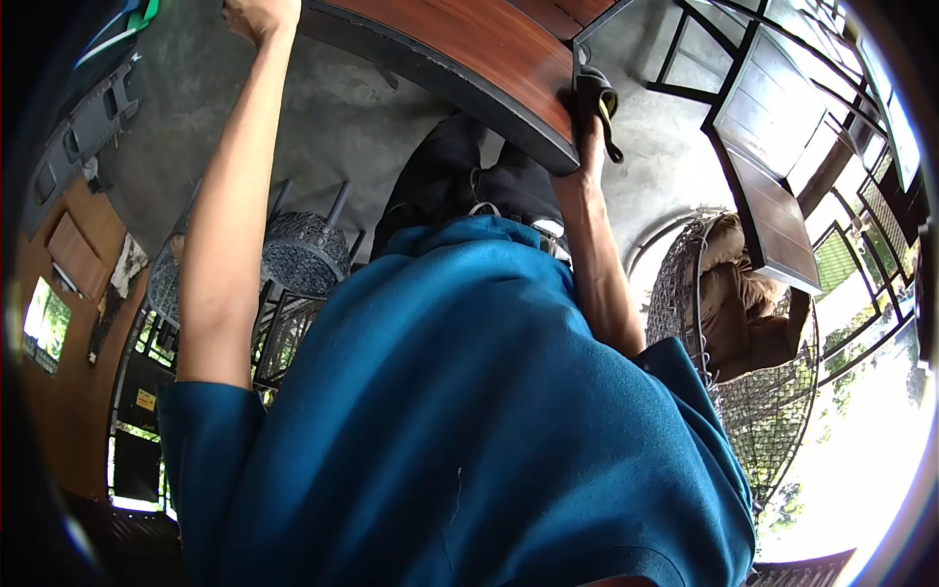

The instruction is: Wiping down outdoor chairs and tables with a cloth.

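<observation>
A table with a reddish-brown wooden top and a black frame (462, 84) crosses the upper middle of the view, in front of my dark trousers. My left hand (258, 16) is at the top edge, beside the table's left end; its fingers look curled, are partly cut off, and what they touch cannot be told. At the table's right corner, my right hand (591, 143) is around a black object with a yellow-lined strap (600, 94), perhaps a tape measure. The fingers of this hand are mostly hidden in shadow against the table's end.
Grey woven stools (304, 253) stand on the concrete floor (330, 117) at left, near a wooden wall panel (81, 411). On the right are a wire-mesh basket chair (763, 425) with brown cushions (741, 308) and black metal frames with wooden panels (770, 213). Green and blue items lie far upper left.
</observation>
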